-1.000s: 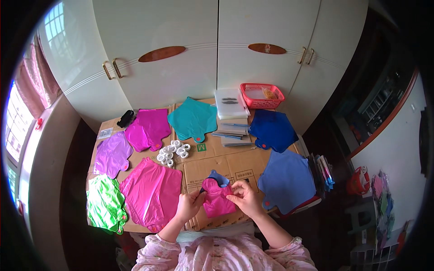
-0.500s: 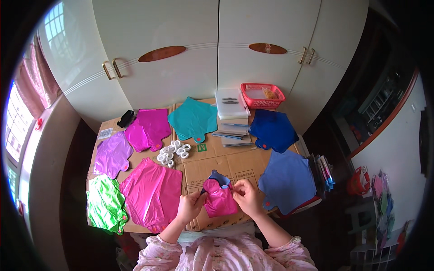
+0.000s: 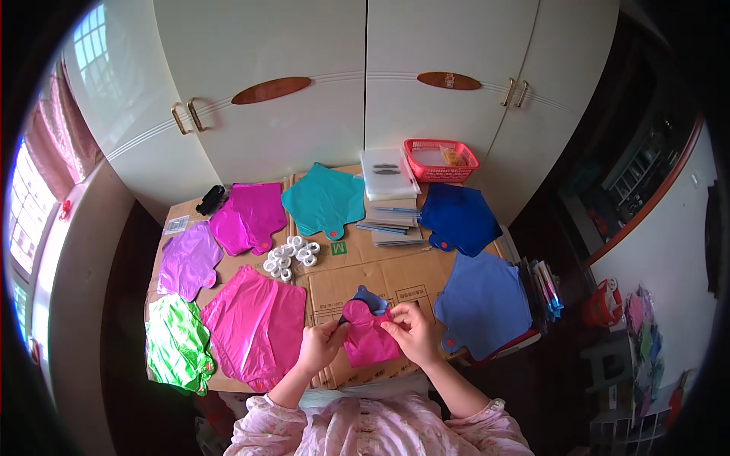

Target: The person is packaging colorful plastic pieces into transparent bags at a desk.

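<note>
Over the near middle of the table, a folded pink foil balloon (image 3: 371,346) hangs between my hands, with a greyish-blue foil piece (image 3: 370,300) sticking up behind its upper edge. My left hand (image 3: 322,348) pinches the upper left edge, where a dark blue bit shows at the fingertips. On the other side, my right hand (image 3: 413,334) grips the upper right edge between thumb and fingers. Left of my hands lies a flat pink foil balloon (image 3: 256,327); to the right is a flat light blue one (image 3: 487,304). Several small white rolls (image 3: 286,258) sit beyond my left hand.
The cardboard-covered table (image 3: 357,266) also carries teal (image 3: 325,199), magenta (image 3: 247,218), purple (image 3: 188,261), green (image 3: 179,342) and dark blue (image 3: 460,218) foil balloons. A stack of clear sleeves (image 3: 389,173), flat packets (image 3: 391,224) and a red basket (image 3: 441,163) stand near the cabinet (image 3: 266,129).
My right hand has shifted slightly left and closed its fingers further round the pink balloon's upper right edge. The left hand keeps its hold in nearly the same place.
</note>
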Action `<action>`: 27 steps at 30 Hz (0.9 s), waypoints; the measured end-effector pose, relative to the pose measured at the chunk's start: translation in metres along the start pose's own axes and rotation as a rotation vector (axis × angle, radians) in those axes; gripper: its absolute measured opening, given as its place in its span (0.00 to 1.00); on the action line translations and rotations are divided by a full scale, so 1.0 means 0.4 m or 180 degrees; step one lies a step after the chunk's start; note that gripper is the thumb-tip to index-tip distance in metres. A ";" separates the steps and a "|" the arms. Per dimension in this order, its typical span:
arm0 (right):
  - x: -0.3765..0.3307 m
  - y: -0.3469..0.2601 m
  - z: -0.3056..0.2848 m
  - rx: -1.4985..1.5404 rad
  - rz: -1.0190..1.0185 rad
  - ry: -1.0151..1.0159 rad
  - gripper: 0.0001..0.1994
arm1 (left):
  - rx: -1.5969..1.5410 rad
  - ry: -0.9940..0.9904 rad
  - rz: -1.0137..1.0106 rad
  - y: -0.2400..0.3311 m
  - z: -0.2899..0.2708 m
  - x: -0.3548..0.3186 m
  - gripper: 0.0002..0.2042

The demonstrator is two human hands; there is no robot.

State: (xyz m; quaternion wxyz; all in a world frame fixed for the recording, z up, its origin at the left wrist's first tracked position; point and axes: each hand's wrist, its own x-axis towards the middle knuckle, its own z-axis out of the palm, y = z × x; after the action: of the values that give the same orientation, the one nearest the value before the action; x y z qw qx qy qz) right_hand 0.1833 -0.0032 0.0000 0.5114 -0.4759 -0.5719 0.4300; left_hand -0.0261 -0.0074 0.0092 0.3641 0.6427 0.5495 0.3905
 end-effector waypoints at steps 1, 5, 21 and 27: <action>0.003 -0.012 -0.002 0.0110 0.0203 0.0028 0.12 | 0.0020 -0.0061 -0.0034 0.003 -0.001 0.004 0.13; 0.043 0.036 -0.025 0.0727 0.0767 -0.0576 0.11 | 0.0092 -0.0288 -0.0126 -0.002 -0.001 0.020 0.13; 0.149 0.091 -0.068 -0.0186 0.1486 -0.1652 0.05 | -0.0017 -0.0716 -0.0838 -0.055 -0.009 0.079 0.12; 0.162 0.059 -0.045 -0.0628 0.0927 -0.1564 0.05 | 0.0480 -0.0596 -0.0158 -0.060 0.000 0.069 0.12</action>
State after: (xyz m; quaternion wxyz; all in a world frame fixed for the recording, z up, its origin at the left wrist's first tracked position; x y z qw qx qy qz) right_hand 0.2023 0.0649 -0.0098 0.2419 -0.4820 -0.6432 0.5435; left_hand -0.0336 0.0230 -0.0095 0.3740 0.6881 0.5566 0.2771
